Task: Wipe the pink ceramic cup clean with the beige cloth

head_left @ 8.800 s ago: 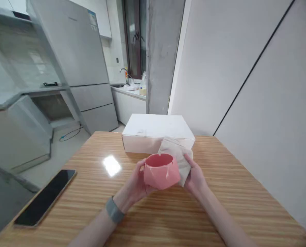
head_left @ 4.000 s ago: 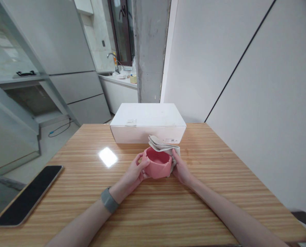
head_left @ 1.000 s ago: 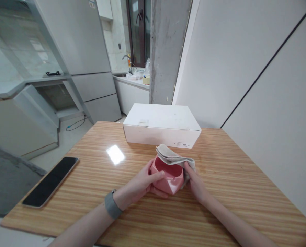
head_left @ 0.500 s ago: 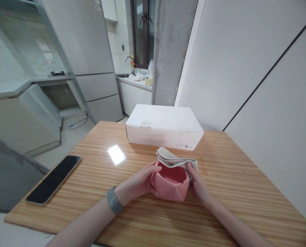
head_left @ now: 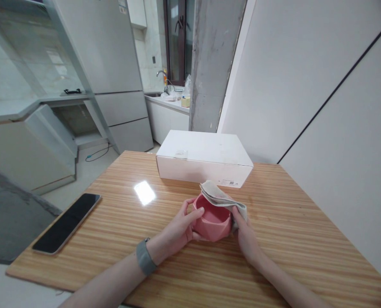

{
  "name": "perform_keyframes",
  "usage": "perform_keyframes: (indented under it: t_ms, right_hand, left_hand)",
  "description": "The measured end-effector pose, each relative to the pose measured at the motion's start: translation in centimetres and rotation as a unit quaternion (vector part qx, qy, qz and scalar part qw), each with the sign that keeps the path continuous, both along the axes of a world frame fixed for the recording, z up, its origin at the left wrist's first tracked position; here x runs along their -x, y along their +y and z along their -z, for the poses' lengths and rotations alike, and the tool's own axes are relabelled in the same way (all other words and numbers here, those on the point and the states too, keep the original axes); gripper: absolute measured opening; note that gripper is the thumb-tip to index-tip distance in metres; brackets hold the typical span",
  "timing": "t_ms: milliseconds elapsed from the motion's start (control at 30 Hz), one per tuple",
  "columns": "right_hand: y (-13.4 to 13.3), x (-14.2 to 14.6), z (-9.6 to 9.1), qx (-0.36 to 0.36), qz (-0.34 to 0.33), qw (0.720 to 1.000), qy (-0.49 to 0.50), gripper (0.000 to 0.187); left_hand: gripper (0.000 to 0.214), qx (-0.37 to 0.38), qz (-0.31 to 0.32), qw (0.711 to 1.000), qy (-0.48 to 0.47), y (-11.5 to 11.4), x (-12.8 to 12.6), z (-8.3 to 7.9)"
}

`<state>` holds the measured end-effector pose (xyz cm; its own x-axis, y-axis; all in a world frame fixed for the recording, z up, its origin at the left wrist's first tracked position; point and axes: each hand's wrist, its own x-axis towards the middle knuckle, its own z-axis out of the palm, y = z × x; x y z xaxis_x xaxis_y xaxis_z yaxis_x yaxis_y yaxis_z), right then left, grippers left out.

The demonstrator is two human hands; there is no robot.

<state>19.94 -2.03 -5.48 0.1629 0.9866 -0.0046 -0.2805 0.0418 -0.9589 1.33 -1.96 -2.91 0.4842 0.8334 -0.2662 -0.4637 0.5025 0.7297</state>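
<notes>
A pink faceted bowl, perhaps an ashtray [head_left: 213, 230], is tilted above the wooden table, its hollow inside facing me. My left hand [head_left: 184, 222] grips its left wall, thumb over the rim and fingers around the outside. On the bowl's far right side, a folded light grey cloth [head_left: 220, 196] lies against the rim and outer wall. My right hand [head_left: 246, 233] pinches the cloth's right end, thumb on top; its other fingers are mostly hidden behind the cloth and bowl.
A white cardboard box [head_left: 203, 160] stands on the wooden table [head_left: 129, 265] just beyond my hands. A dark-screened phone [head_left: 66, 223] lies near the table's left edge. A white wall [head_left: 321, 85] rises along the right side.
The bowl has turned and tilted in my left hand and risen slightly. The cloth's left end has shifted a little right, now slanting down along the rim.
</notes>
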Motion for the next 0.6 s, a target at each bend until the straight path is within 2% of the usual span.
perform_keyframes:
  t_ms: [167,400,600]
  right_hand:
    - [0.8,-0.5,-0.2,0.035,0.0,0.999,0.041,0.042]
    - [0.0,0.2,-2.5,0.097,-0.103,0.982,0.123,0.043]
    - [-0.3,0.3,-2.4,0.082,-0.093,0.988,0.096,0.045]
  left_hand:
    - [0.052,0.063,0.065,0.995,0.033,0.6,0.5,0.3]
    - [0.041,0.053,0.127,0.99,-0.021,0.2,1.2,-0.4]
    - [0.042,0.046,0.12,0.992,-0.021,0.7,1.7,-1.1]
